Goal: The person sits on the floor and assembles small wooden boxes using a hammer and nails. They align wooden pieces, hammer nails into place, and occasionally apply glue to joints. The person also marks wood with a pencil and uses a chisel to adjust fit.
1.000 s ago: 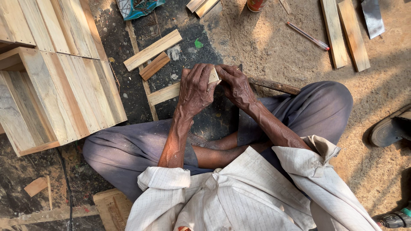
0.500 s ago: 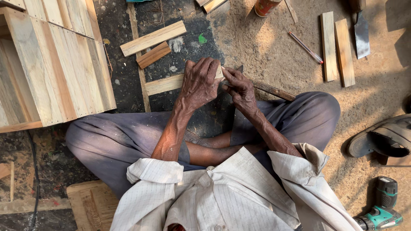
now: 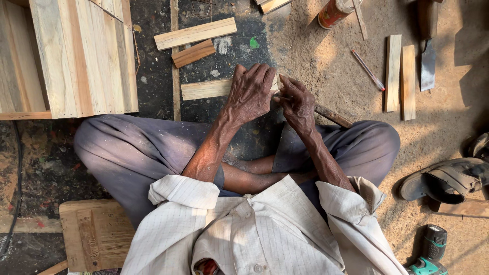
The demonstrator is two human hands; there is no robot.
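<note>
- Wooden crate [image 3: 84,56], pale and slatted, lies well off to the left of the fingers, untouched.
- Left hand [image 3: 250,92] presses flat on a pale wood strip [image 3: 206,89], fingers together and curled over its right end, pinning it to the ground.
- Right hand [image 3: 298,102] meets that same end, fingers bunched around a dark-handled tool [image 3: 333,116]; its tip is hidden, so possibly a chisel.
- Step in hand, as I judge it: trimming or marking the strip's end; a further stroke calls for a steady pin and a short, controlled push.
- Red pencil [image 3: 368,70] lies beyond the right fingers.
</note>
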